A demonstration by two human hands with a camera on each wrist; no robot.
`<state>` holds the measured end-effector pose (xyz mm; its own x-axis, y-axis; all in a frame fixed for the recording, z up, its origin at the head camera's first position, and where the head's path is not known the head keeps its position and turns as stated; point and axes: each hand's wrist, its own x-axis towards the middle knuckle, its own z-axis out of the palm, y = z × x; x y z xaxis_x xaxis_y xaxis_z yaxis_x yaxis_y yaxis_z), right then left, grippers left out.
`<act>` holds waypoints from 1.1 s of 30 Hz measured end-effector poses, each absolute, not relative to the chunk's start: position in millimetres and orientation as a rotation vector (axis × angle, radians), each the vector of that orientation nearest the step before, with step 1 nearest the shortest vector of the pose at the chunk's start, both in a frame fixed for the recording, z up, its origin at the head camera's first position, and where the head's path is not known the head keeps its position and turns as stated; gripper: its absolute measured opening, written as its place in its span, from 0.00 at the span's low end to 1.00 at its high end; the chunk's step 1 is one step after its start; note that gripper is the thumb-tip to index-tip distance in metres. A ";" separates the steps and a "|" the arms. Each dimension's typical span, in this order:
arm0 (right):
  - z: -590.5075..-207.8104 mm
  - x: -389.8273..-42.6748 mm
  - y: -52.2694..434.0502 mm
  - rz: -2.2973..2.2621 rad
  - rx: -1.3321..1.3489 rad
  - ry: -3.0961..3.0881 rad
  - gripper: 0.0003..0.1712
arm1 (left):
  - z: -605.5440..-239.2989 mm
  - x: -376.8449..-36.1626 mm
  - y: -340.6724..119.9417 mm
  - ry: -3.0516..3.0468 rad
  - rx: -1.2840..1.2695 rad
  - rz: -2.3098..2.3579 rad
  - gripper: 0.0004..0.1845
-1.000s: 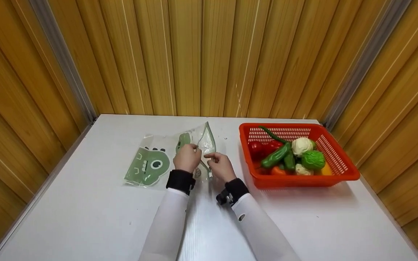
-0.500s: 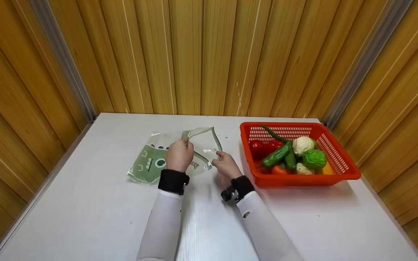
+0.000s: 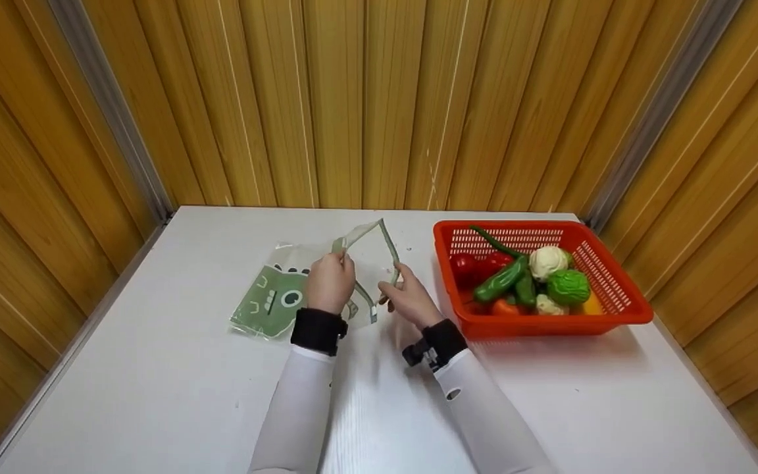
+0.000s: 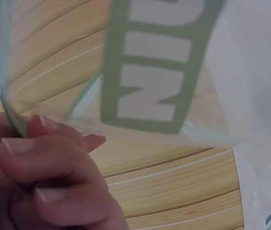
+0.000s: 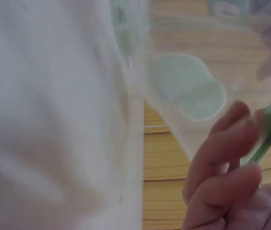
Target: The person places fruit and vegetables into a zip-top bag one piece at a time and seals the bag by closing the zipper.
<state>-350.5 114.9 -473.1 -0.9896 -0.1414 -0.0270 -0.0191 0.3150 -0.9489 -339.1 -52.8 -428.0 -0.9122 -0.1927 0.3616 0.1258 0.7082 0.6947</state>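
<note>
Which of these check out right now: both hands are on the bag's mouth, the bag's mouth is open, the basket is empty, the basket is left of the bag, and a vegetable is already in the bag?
1. Both hands pinch the bag's rim. True: the left hand and right hand each pinch the green-edged rim of the clear bag.
2. The bag's mouth is pulled open. True: the rim stands apart between the hands.
3. The basket is empty. False: the red basket holds vegetables, among them a green pepper and a cauliflower.
4. The basket sits left of the bag. False: it sits to the right.
5. A vegetable is already in the bag. False: none shows inside it.
</note>
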 end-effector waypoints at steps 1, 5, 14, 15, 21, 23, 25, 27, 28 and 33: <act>-469.5 -346.3 116.6 -1.768 -0.172 2.467 0.44 | -428.2 -339.8 -53.6 -2.502 0.050 -1.059 0.16; -453.6 -324.5 132.7 -1.700 -0.314 2.546 0.44 | -428.9 -341.3 -57.0 -2.506 0.069 -1.039 0.16; -447.6 -287.6 196.4 -0.976 -0.534 3.297 0.32 | -429.5 -341.2 -60.2 -2.530 0.086 -1.036 0.18; -450.5 -286.4 201.6 -0.841 -0.478 3.332 0.30 | -429.8 -341.6 -60.5 -2.529 0.084 -1.034 0.18; -468.4 -291.8 208.3 -0.472 -0.436 3.401 0.14 | -432.9 -345.5 -60.3 -2.501 0.080 -1.043 0.17; -472.1 -295.8 204.3 -0.472 -0.482 3.442 0.11 | -434.6 -346.6 -59.6 -2.493 0.078 -1.051 0.17; -474.2 -299.1 198.9 -0.486 -0.511 3.472 0.10 | -436.7 -347.7 -59.2 -2.490 0.082 -1.060 0.16; -475.6 -302.0 192.4 -0.495 -0.517 3.483 0.10 | -438.7 -348.3 -58.7 -2.492 0.092 -1.061 0.16; -475.6 -302.7 188.6 -0.489 -0.519 3.486 0.10 | -439.5 -348.6 -58.2 -2.493 0.096 -1.063 0.16; -473.2 -306.1 177.5 -0.433 -0.489 3.450 0.10 | -442.1 -349.4 -45.1 -2.497 0.110 -1.088 0.16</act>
